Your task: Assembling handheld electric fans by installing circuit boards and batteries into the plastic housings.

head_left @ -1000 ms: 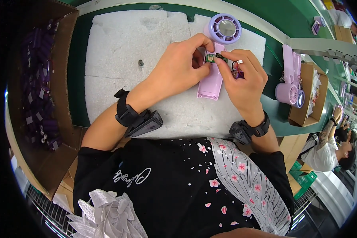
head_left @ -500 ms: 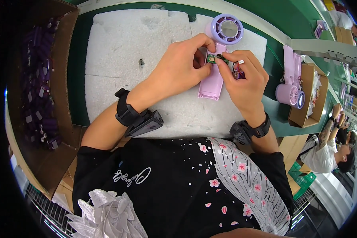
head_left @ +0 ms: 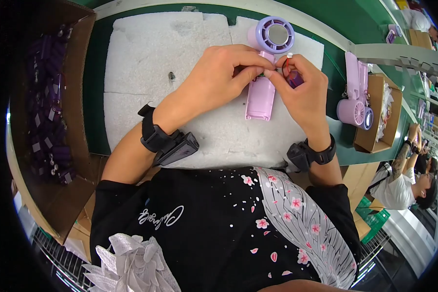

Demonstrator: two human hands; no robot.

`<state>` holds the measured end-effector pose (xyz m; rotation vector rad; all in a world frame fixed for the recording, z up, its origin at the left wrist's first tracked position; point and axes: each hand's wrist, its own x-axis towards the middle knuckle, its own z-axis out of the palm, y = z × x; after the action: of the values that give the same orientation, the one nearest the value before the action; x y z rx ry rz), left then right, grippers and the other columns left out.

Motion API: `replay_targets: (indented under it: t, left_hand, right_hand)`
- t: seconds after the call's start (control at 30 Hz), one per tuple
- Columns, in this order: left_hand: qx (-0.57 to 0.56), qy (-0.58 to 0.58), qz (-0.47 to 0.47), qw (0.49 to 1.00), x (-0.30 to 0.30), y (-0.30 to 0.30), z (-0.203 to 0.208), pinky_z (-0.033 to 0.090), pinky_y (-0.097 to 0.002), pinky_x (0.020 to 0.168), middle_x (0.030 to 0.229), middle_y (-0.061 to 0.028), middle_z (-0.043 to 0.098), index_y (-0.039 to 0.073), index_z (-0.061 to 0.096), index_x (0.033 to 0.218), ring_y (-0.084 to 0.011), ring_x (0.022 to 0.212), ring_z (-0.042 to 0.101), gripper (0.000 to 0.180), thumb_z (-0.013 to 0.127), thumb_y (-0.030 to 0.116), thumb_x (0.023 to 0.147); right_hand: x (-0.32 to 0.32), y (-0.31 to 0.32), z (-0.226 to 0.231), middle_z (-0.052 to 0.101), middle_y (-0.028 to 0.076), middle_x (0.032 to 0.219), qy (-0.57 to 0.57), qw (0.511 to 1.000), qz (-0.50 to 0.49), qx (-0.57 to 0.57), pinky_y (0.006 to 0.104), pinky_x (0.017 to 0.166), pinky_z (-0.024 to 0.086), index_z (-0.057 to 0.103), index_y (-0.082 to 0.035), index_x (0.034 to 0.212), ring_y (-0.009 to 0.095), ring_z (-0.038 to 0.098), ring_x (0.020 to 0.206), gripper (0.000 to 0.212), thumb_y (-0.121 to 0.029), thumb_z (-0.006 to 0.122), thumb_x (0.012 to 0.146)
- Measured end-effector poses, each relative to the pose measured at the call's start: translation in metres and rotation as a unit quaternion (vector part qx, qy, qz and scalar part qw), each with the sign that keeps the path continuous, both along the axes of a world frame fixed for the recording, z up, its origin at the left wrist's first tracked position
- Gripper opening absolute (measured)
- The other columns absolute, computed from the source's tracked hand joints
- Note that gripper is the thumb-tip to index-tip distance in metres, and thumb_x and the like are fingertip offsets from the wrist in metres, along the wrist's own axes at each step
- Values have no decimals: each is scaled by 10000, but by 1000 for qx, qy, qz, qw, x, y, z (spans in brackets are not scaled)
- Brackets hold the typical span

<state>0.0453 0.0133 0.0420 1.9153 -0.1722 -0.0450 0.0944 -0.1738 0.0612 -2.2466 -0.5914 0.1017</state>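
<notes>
A handheld fan lies on the white foam board [head_left: 146, 63], its round lavender head [head_left: 275, 35] at the far end and its opened pink handle [head_left: 260, 101] toward me. My left hand [head_left: 218, 73] reaches in from the left, thumb and fingers pinched over the upper handle. A sliver of green circuit board [head_left: 261, 75] shows at these fingertips; the rest is covered. From the right, my right hand [head_left: 304, 95] brings its thumb tip against the same spot. Its curled fingers keep a purple battery [head_left: 295, 79], whose wires end in a white connector [head_left: 290, 55] above the fingers.
On the left stands a deep cardboard box [head_left: 78, 97] of purple batteries [head_left: 48, 112]. Further pink fan bodies [head_left: 353, 109] lie to the right, beside a small carton [head_left: 372, 114] with white parts. A person [head_left: 399, 187] works farther right.
Both hands have closed in over the circuit board, now mostly hidden. The battery's connector has risen above my right fingers, and the fan has shifted slightly.
</notes>
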Motion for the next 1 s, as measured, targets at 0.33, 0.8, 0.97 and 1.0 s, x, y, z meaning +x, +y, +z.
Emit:
replay_targets:
  t: [0.33, 0.8, 0.97, 1.0]
  left_hand:
    - [-32, 55, -27, 998, -4, 4, 5, 536, -255, 782, 1174, -125, 622, 56, 707, 1121, -168, 904, 647, 325, 628, -3, 812]
    - [-45, 32, 42, 998, -10, -4, 7, 544, -281, 818, 1169, -121, 624, 70, 698, 1161, -172, 948, 654, 338, 618, 32, 835]
    - [26, -18, 44, 999, -10, -6, 8, 529, -296, 795, 1085, -129, 655, 64, 709, 1135, -202, 941, 663, 264, 643, 142, 891]
    - [25, -18, 44, 999, -9, -6, 6, 529, -296, 795, 1085, -129, 655, 64, 709, 1135, -202, 941, 663, 264, 643, 142, 891]
  right_hand:
    - [11, -16, -4, 576, 44, 788, 49, 991, 109, 62, 220, 613, 410, 591, 23, 898, 96, 485, 652, 136, -58, 693, 857]
    - [-2, -6, 1, 539, 68, 740, -41, 991, 121, -28, 260, 552, 421, 602, 11, 826, 163, 520, 582, 81, -44, 660, 839]
    - [-3, -2, -2, 550, 77, 742, -111, 982, 143, -49, 284, 524, 441, 618, 1, 810, 191, 554, 579, 85, -36, 688, 778]
    - [-3, -2, -3, 554, 77, 744, -125, 978, 156, -52, 287, 520, 446, 621, -2, 807, 191, 565, 583, 95, -35, 698, 762]
